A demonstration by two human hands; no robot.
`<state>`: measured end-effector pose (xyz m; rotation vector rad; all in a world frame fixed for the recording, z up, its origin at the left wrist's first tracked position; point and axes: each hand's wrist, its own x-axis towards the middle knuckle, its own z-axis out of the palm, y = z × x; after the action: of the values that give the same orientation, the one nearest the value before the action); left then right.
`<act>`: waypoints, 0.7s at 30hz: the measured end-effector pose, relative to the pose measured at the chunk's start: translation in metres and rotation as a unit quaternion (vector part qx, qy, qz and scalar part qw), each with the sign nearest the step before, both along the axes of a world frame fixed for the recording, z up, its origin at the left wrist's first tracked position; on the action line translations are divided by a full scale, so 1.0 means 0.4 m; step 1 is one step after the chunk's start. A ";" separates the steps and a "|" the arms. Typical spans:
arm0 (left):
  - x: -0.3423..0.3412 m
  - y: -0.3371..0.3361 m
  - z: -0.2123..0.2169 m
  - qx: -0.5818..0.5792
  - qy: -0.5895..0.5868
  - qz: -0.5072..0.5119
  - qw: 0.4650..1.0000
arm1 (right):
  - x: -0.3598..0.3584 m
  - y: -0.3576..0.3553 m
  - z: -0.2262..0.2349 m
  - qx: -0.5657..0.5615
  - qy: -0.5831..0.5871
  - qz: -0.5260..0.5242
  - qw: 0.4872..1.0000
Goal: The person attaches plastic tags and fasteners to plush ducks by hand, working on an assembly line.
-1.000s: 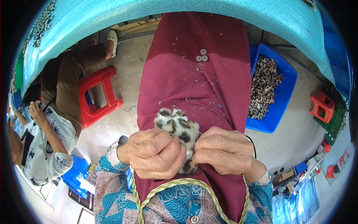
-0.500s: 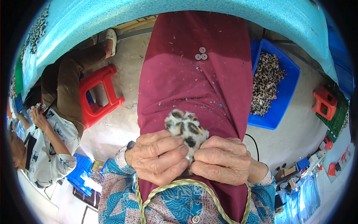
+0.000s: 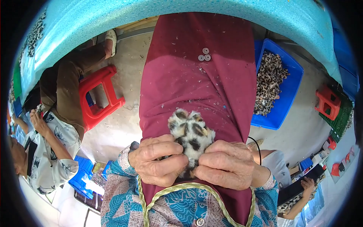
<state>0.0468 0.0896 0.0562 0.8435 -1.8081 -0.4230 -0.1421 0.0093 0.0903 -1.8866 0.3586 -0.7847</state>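
A small furry plush piece [image 3: 193, 132], white with black and tan spots, sits over my lap between my two hands. My left hand [image 3: 159, 159] has its fingers curled and pinches the piece's left edge. On the opposite edge my right hand [image 3: 227, 164] grips it with closed fingers. The fingertips and the lower end of the piece are partly hidden. Under it spreads my dark red apron [image 3: 189, 85], dotted with bits of fluff. Farther up the apron lie three small grey discs [image 3: 205, 50] with centre holes.
A blue bin [image 3: 293, 99] full of spotted furry pieces [image 3: 269, 85] stands on the right. A turquoise tabletop [image 3: 181, 5] curves across the far side. Red stools [image 3: 84, 102] stand left and right. One co-worker [image 3: 56, 147] sits left; another person's arm [image 3: 297, 208] shows lower right.
The plush piece looks wider and more spread between my hands, with more of its lower part showing. Another person has come into view at the lower right.
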 end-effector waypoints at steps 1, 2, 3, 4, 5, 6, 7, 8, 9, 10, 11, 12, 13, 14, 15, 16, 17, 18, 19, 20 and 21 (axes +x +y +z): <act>0.002 0.000 0.001 0.012 -0.004 -0.003 1.000 | 0.002 0.000 -0.002 -0.007 -0.002 -0.005 1.000; 0.007 -0.003 0.001 0.011 -0.002 -0.003 1.000 | 0.003 0.000 -0.004 -0.008 0.000 -0.005 1.000; 0.013 -0.006 0.006 0.035 0.005 -0.027 0.999 | 0.004 0.002 -0.004 -0.004 -0.001 -0.010 1.000; 0.017 -0.010 0.010 0.059 0.012 -0.052 0.997 | 0.005 0.002 -0.005 -0.001 -0.002 -0.015 1.000; 0.019 -0.016 0.015 0.058 0.012 -0.051 0.997 | 0.005 0.002 -0.005 -0.001 -0.002 -0.015 1.000; 0.022 -0.022 0.019 0.079 0.018 -0.068 0.994 | 0.005 0.001 -0.005 -0.002 0.004 -0.019 1.000; 0.024 -0.026 0.021 0.100 0.023 -0.085 0.991 | 0.006 0.001 -0.004 -0.003 0.009 -0.023 1.000; 0.018 -0.027 0.016 0.098 0.023 -0.086 0.991 | 0.006 0.000 -0.003 -0.004 0.010 -0.024 1.000; 0.006 -0.025 0.007 0.093 0.054 -0.064 0.992 | 0.007 0.000 -0.001 -0.008 0.007 -0.027 1.000; 0.000 -0.023 0.002 0.089 0.085 -0.042 0.992 | 0.008 -0.001 0.000 -0.012 0.004 -0.031 0.999; -0.001 -0.019 0.002 0.087 0.085 -0.042 0.992 | 0.010 -0.002 0.001 -0.013 0.003 -0.031 0.999; -0.002 -0.013 0.005 0.078 0.061 -0.014 0.995 | 0.011 -0.003 0.004 -0.019 0.001 -0.027 0.999; -0.002 -0.011 0.006 0.069 0.038 0.015 0.997 | 0.012 -0.003 0.005 -0.024 -0.001 -0.024 0.999; -0.001 -0.013 0.007 0.069 0.038 0.015 0.997 | 0.012 -0.003 0.005 -0.025 -0.001 -0.024 0.999; 0.001 -0.017 0.008 0.066 0.038 -0.002 0.997 | 0.012 -0.003 0.006 -0.022 0.001 -0.024 0.999; 0.004 -0.021 0.009 0.063 0.039 -0.018 0.997 | 0.011 -0.003 0.006 -0.020 0.002 -0.024 1.000; 0.008 -0.024 0.011 0.063 0.040 -0.019 0.997 | 0.008 -0.002 0.004 -0.020 0.003 -0.025 0.999; 0.012 -0.024 0.015 0.074 0.020 -0.039 0.996 | 0.002 0.001 0.001 -0.007 0.008 -0.021 1.000; 0.015 -0.025 0.016 0.084 0.001 -0.061 0.995 | -0.001 0.004 -0.001 0.007 0.014 -0.018 1.000; 0.014 -0.024 0.013 0.085 0.002 -0.062 0.994 | -0.001 0.005 -0.001 0.008 0.015 -0.019 1.000; 0.013 -0.024 0.011 0.085 0.015 -0.065 0.994 | -0.002 0.004 -0.002 0.007 0.008 -0.013 1.000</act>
<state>0.0519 0.0802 0.0608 0.8327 -1.8236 -0.6796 -0.1428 0.0107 0.0897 -1.8792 0.3981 -0.7823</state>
